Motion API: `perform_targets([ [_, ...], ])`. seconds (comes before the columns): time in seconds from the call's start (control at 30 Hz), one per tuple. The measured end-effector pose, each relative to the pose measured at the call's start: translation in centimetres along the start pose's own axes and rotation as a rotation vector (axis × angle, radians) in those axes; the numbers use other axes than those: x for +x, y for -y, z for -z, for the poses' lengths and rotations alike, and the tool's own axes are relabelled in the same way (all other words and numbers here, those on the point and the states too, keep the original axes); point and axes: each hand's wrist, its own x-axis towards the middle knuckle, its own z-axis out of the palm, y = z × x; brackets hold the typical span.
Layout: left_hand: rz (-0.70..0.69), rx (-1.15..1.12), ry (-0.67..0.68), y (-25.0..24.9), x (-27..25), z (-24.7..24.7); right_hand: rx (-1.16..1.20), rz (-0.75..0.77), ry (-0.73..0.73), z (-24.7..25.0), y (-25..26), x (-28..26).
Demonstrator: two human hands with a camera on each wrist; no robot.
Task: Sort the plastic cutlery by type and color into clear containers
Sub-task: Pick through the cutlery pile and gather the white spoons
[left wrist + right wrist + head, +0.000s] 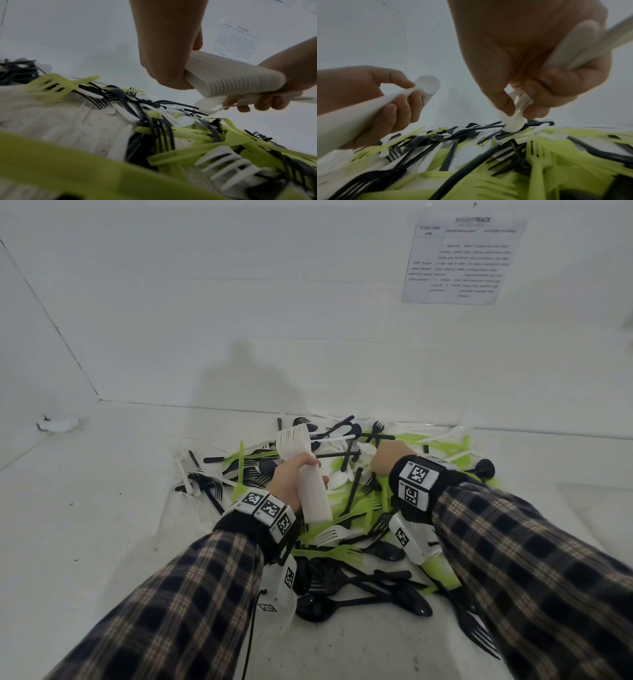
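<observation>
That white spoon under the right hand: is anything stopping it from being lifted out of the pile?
Nothing lies over it. The right hand already pinches the white spoon from above; its bowl only rests on black handles in the pile. The left hand holds a stack of white spoons.

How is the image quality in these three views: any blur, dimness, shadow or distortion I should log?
Head view: evenly lit, sharp on the stack of white plastic spoons; wide-angle bending at the edges, a soft shadow on the white wall. Left wrist view: dim, nearest green plastic cutlery blurred. Right wrist view: dim, right hand soft, foreground smeared.
</observation>
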Motion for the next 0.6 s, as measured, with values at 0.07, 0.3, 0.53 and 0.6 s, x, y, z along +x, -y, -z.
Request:
perform_targets([
  [0.07, 0.007, 0.001, 0.015, 0.3, 0.1, -0.3, 0.106, -0.027, -0.034, 0.1, -0.8, -0.1],
  [0.3, 0.025, -0.029, 0.063, 1.5, 0.3, -1.5, 0.848, 0.034, 0.052, -0.7, -1.2, -1.1],
  [0.53, -0.022, -0.071, 0.026, 2.0, 0.1, -2.5, 1.012, 0.195, 0.156, -1.7, 1.4, -2.9],
  [0.6, -0.049, -0.051, -0.022, 2.1, 0.5, -2.4, 0.944, 0.237, 0.093, -2.0, 1.6, -3.3],
])
